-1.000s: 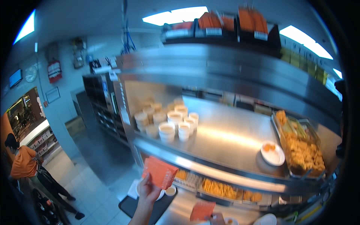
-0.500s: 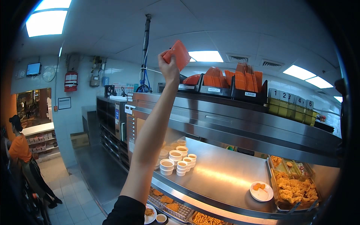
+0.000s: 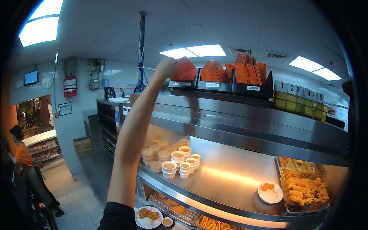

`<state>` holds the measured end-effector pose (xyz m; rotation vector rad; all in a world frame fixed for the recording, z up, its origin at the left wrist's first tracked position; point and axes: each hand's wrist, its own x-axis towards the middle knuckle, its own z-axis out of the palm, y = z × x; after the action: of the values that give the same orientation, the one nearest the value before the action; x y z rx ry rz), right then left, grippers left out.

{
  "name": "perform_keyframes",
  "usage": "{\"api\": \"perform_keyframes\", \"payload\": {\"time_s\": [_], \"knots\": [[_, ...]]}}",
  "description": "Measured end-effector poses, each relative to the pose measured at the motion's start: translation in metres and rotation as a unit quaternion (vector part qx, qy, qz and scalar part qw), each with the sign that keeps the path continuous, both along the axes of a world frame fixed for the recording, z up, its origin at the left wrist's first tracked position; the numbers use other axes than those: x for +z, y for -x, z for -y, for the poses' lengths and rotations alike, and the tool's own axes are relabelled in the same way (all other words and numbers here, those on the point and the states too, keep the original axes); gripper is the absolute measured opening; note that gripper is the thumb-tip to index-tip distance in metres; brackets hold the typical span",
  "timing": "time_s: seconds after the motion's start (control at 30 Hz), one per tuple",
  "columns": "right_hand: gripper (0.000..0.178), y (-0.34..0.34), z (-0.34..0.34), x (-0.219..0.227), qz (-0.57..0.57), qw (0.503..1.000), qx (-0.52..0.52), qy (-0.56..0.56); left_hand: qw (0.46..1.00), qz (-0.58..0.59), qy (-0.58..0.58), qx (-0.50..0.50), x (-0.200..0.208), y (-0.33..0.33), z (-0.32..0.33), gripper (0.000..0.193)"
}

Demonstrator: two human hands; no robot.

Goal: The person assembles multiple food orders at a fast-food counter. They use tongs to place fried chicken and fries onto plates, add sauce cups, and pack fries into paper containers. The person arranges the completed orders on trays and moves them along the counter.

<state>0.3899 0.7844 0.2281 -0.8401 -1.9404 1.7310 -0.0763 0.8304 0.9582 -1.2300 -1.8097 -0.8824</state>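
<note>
My left arm stretches up over the steel warming cabinet. My left hand is closed at the leftmost black holder, its fingertips partly hidden. In its grip is a red-orange paper fry pouch, which meets the top of that holder. Two more black holders to the right hold upright stacks of orange pouches, the rightmost stack being tallest. My right hand is out of view.
On the lit shelf stand lidded tubs of brown sauce, a bowl with nuggets and a tray of fried chicken. Lower are fries and a plate with chicken and rice. A co-worker stands far left.
My left hand has come down from above the cabinet to the leftmost holder, bringing the pouch against it. My view has shifted slightly, showing more of the plate below.
</note>
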Motion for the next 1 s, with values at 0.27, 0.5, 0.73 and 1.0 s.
{"api": "perform_keyframes", "payload": {"time_s": [0.27,0.5,0.73,1.0], "knots": [[0.033,0.02,0.006,0.05,-0.085,0.993,-0.064,-0.044,0.997,0.055,-0.05,0.028,-0.024,-0.015,-0.02,0.04],[0.031,0.017,0.01,0.059,-0.074,0.994,-0.078,0.005,0.998,0.055,0.005,-0.007,-0.014,-0.002,-0.012,0.034],[0.03,0.018,0.016,0.06,-0.075,0.993,-0.089,0.008,0.989,0.018,-0.144,0.004,-0.03,-0.009,-0.009,0.032],[0.029,0.015,0.022,0.063,-0.077,0.991,-0.11,0.019,0.998,0.063,0.004,-0.011,-0.021,-0.009,-0.012,0.043]]}}
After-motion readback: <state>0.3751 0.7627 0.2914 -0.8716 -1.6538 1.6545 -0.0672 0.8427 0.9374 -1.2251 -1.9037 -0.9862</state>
